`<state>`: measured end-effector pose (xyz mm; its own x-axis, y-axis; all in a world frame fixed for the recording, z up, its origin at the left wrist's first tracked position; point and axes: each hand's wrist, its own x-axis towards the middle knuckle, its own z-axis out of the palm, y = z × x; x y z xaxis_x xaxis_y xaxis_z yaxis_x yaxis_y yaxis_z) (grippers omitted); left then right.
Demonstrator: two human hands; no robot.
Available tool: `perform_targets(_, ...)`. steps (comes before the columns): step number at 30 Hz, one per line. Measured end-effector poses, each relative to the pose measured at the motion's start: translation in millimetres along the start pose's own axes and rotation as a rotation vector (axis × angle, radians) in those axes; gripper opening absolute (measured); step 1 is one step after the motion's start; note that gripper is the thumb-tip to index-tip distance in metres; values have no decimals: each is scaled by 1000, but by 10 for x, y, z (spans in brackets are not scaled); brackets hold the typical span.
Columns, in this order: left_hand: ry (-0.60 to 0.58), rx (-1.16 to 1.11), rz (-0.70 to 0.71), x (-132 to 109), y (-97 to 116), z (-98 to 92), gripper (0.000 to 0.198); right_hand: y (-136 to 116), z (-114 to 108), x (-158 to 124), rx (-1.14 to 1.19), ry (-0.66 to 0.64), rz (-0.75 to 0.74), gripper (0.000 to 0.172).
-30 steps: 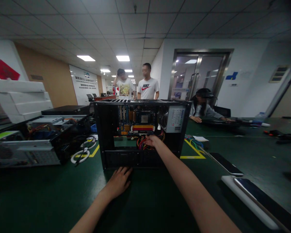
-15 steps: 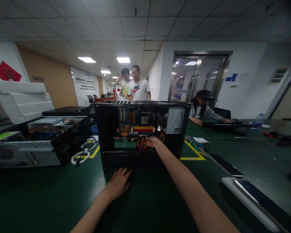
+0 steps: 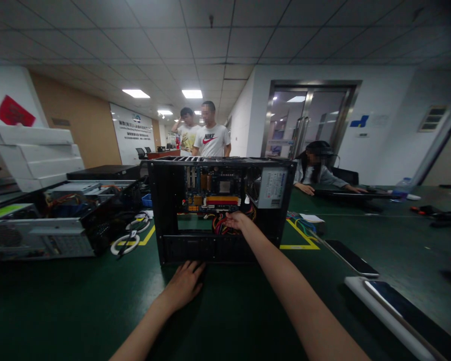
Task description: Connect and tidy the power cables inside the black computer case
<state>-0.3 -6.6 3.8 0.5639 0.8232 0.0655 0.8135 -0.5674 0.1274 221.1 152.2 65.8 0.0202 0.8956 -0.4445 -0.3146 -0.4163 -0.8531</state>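
Note:
A black computer case (image 3: 188,248) stands upright with its open side facing me. Inside it are a motherboard (image 3: 199,181) with red and yellow memory slots and a silver power supply (image 3: 273,186) at the upper right. My right hand (image 3: 236,220) reaches into the case, its fingers closed at a bundle of coloured cables (image 3: 221,226) below the motherboard. Flat on the green table (image 3: 97,306), my left hand (image 3: 185,285) has its fingers spread at the case's front bottom edge and holds nothing.
Another opened case (image 3: 41,233) lies at the left beside coiled white cables (image 3: 125,244). Phones (image 3: 351,258) and a white device (image 3: 383,311) lie at the right. A person (image 3: 315,168) sits across the table; two people stand behind the case.
Both my hands keep their places. Behind the case, one standing person has shifted slightly to the left.

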Motion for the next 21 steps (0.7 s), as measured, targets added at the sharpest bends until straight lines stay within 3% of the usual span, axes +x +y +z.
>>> perform_targets(11, -1, -3, 6, -3, -9, 12, 53, 36, 17, 43, -65, 93, -95, 9)
perform_targets(21, 4, -6, -2, -10, -6, 2, 53, 14, 29, -41, -122, 98, -129, 9)
